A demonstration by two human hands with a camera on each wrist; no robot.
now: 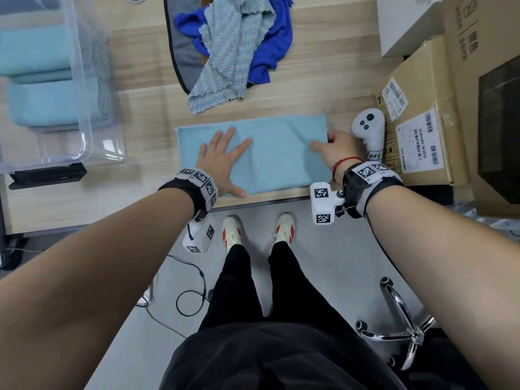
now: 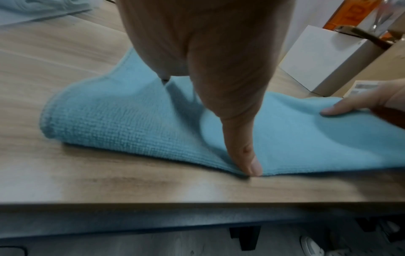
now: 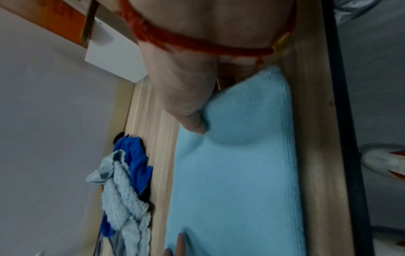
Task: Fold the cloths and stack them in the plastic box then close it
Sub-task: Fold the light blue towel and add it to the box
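A light blue cloth [image 1: 275,159] lies folded into a long rectangle near the table's front edge. My left hand [image 1: 225,156] presses flat on its left part with fingers spread; in the left wrist view my left hand's thumb [image 2: 247,155] rests on the cloth's [image 2: 122,121] near edge. My right hand [image 1: 334,147] pinches the cloth's right edge, thumb on top [image 3: 192,121] and fingers hidden beneath. The clear plastic box [image 1: 87,114] stands open at the left with folded teal cloths [image 1: 39,77] inside. A pile of pale blue [image 1: 233,52] and royal blue [image 1: 275,43] cloths lies at the back.
A white controller [image 1: 368,130] stands just right of my right hand. Cardboard boxes [image 1: 422,114] and a white box [image 1: 405,23] fill the right side. A black block [image 1: 47,175] sits in front of the plastic box. A chair base [image 1: 405,330] is on the floor.
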